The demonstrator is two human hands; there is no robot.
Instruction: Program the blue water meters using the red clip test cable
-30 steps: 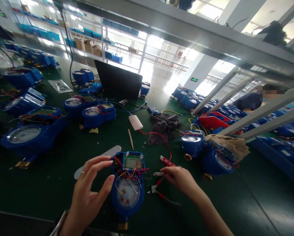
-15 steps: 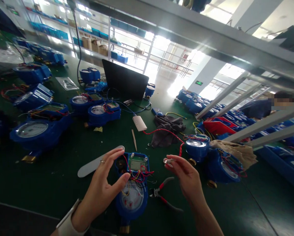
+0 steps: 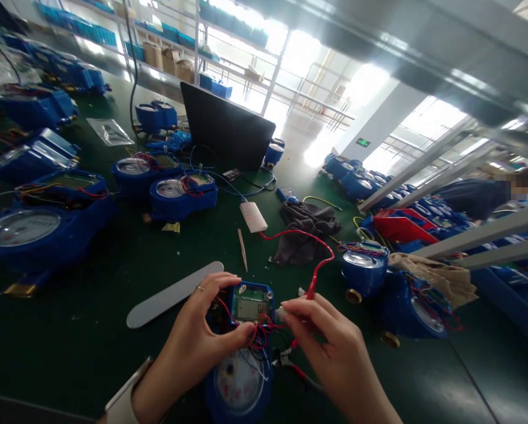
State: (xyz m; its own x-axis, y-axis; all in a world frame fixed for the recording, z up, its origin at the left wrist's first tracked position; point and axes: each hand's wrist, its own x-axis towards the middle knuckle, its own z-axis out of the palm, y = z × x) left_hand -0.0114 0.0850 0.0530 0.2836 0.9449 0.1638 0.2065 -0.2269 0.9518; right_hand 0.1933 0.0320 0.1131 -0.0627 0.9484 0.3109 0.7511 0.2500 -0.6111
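Observation:
A blue water meter [image 3: 240, 383] with a clear round dial and an exposed display board [image 3: 251, 305] lies in front of me. My left hand [image 3: 206, 324] grips its upper housing, fingers over the far left edge and thumb by the red wires [image 3: 260, 335]. My right hand [image 3: 326, 330] pinches a small pale connector [image 3: 280, 314] at the meter's right side. The red cable [image 3: 319, 265] runs from that hand to a white box [image 3: 253, 217]. Red-handled cutters [image 3: 286, 356] lie partly hidden below my right hand.
A grey flat strip [image 3: 171, 297] and wooden tweezers [image 3: 243, 250] lie beyond the meter. Behind are a dark cloth [image 3: 306, 229] and a laptop [image 3: 224, 132]. More blue meters [image 3: 182, 197] stand left and right. Metal bars [image 3: 494, 229] slant across the right, with a person [image 3: 471, 197] behind.
My right hand has moved left, bringing the connector to the meter's side. My left hand has closed onto the housing. The view has shifted slightly.

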